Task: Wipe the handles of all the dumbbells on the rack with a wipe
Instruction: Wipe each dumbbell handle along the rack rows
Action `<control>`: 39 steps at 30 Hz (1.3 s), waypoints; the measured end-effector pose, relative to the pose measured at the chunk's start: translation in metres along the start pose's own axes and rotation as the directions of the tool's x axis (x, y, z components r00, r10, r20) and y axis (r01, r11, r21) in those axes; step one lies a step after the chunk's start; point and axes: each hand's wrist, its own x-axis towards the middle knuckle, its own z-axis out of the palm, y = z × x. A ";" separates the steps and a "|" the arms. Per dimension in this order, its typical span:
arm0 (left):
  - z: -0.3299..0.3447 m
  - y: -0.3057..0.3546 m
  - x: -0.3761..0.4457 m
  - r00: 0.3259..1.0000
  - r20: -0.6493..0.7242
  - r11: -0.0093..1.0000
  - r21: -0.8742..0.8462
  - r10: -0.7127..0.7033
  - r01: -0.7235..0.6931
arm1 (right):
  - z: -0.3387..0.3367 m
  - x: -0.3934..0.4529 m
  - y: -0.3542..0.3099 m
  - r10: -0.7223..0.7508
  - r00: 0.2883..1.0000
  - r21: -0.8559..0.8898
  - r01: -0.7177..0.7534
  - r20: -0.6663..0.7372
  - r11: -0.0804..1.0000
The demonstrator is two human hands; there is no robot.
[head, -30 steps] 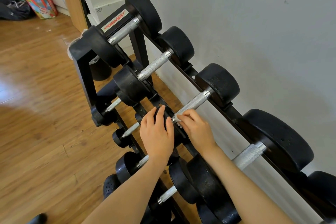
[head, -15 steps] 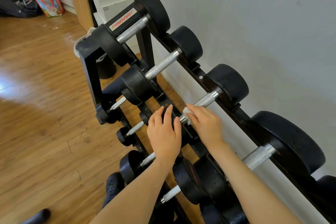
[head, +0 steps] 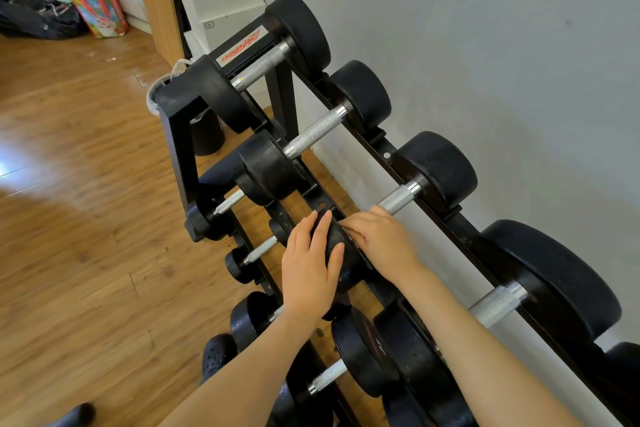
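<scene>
Head view: The left hand [head: 309, 270] lies flat, fingers straight and spread, on the near weight head [head: 337, 250] of the third dumbbell on the rack [head: 176, 135]. Just to its right, the right hand [head: 382, 241] has its fingers curled round the near end of that dumbbell's knurled handle [head: 398, 198]; the wipe is not visible under the fingers, so its position cannot be told. The bare part of the handle runs up and away from the right hand to the far weight head [head: 438, 166] by the grey wall [head: 485, 45]. Further dumbbell handles lie beyond and nearer than both hands. Wooden floor [head: 69, 218] lies left of the left hand.
</scene>
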 end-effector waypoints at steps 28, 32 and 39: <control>-0.002 0.002 -0.001 1.000 0.001 1.000 -0.028 -0.002 0.002 | 0.005 -0.022 0.004 -0.064 0.997 0.010 0.065 -0.032 0.998; 0.000 0.001 -0.001 1.000 0.005 1.000 -0.021 -0.005 0.005 | -0.007 -0.025 0.024 0.018 0.980 -0.038 -0.026 -0.198 0.999; 0.000 0.001 -0.001 1.000 0.007 1.000 -0.020 -0.008 0.008 | 0.009 -0.035 0.016 0.144 0.987 0.126 -0.135 -0.070 0.983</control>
